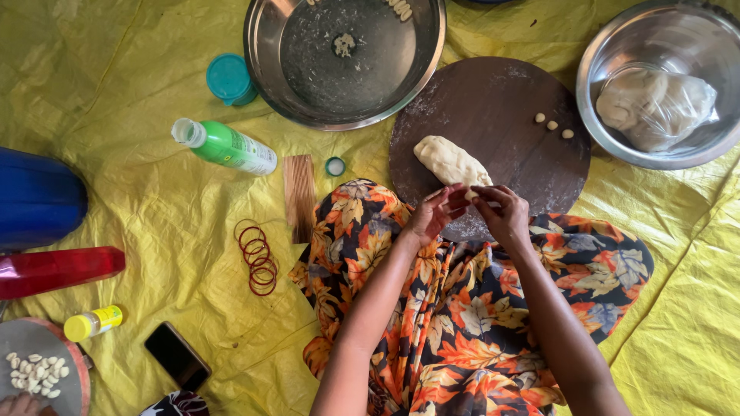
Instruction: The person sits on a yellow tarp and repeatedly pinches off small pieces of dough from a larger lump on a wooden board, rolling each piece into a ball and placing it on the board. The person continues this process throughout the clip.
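A long lump of pale dough (449, 160) lies on a round dark wooden board (493, 108). My left hand (433, 213) and my right hand (502, 214) meet at the near end of the lump, fingertips pinching a small piece of dough (470, 194) between them. Three tiny dough balls (553, 125) sit on the board's far right. My lap, in orange and navy leaf-print cloth (462, 308), lies under my forearms.
A large steel bowl (266, 46) holds dough bits. Another steel bowl (593, 85) holds dough in a plastic bag (655, 104). On the yellow sheet (139, 92): green bottle (227, 146), teal lid (229, 77), small wooden ridged board (299, 196), red bangles (258, 258), phone (177, 356), yellow bottle (92, 322), plate of shaped pieces (35, 374).
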